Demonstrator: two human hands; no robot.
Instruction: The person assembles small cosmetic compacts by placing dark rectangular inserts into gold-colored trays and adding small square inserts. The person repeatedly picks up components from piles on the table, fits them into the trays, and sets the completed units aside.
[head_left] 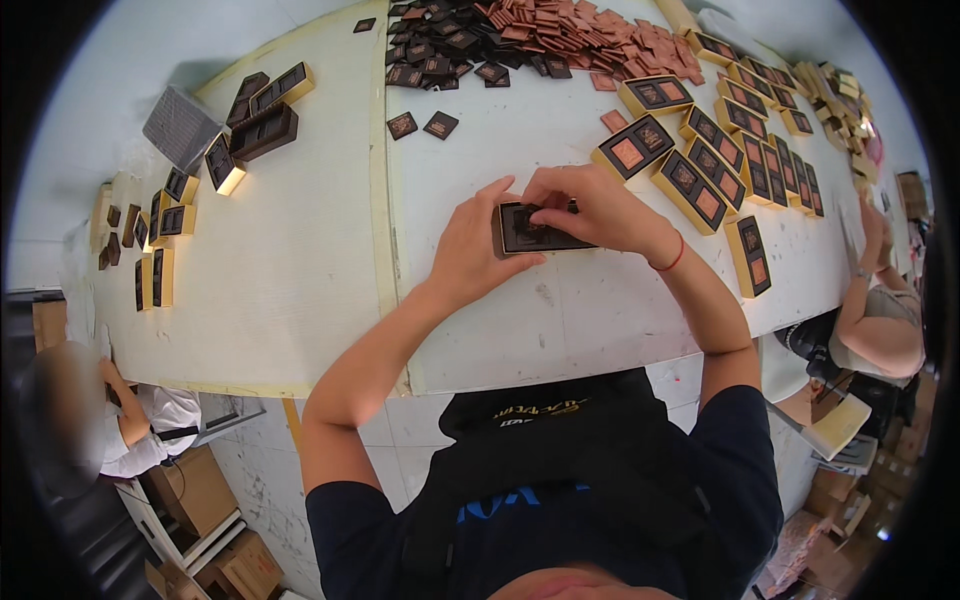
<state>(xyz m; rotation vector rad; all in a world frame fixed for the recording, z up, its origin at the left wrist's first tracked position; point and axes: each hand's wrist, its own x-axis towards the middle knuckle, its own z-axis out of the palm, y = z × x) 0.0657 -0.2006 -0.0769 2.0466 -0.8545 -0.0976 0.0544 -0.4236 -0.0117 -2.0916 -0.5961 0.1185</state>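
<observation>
Left hand (470, 238) grasping left end of black-and-gold rectangular cardboard box (516, 236), flat on white table (480, 340) in front of wearer. Right hand (605, 208), fingers bent over box interior; can't tell if pinching anything. 2 loose black square pieces (440, 125) beyond box, apart. Heap of copper-coloured square pieces (590, 40) farther back.

Packing workshop: white worktable (280, 270), rows of small boxes (688, 183), co-workers (880, 335), cardboard cartons (196, 492).
</observation>
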